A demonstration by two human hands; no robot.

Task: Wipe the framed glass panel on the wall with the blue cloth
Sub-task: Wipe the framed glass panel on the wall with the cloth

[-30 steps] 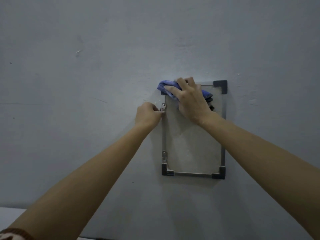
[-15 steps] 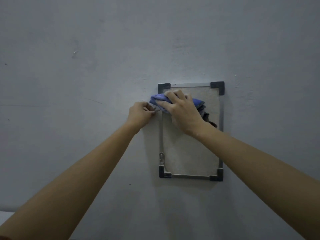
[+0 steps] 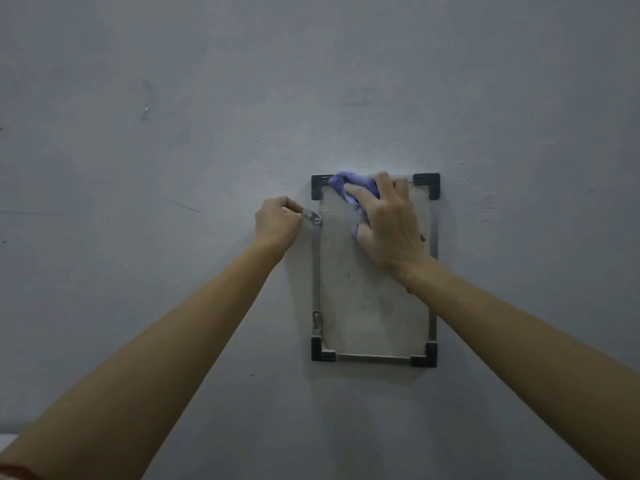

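Note:
A framed glass panel [image 3: 367, 306] with a thin metal rim and dark corner pieces hangs upright on the grey wall. My right hand [image 3: 389, 223] presses a crumpled blue cloth [image 3: 349, 188] against the glass near the top edge. The cloth is mostly hidden under my fingers. My left hand [image 3: 275, 221] pinches the upper metal bracket [image 3: 313, 218] on the panel's left rim, fingers closed around its tab.
A second metal bracket [image 3: 317, 320] sits low on the panel's left rim. The grey wall [image 3: 173, 133] fills the view, with small marks and scuffs. A pale strip [image 3: 7, 439] shows at the lower left edge.
My right hand and the cloth slid down from the top left corner, then back up to the top edge, now further right. My left hand stayed at the upper bracket.

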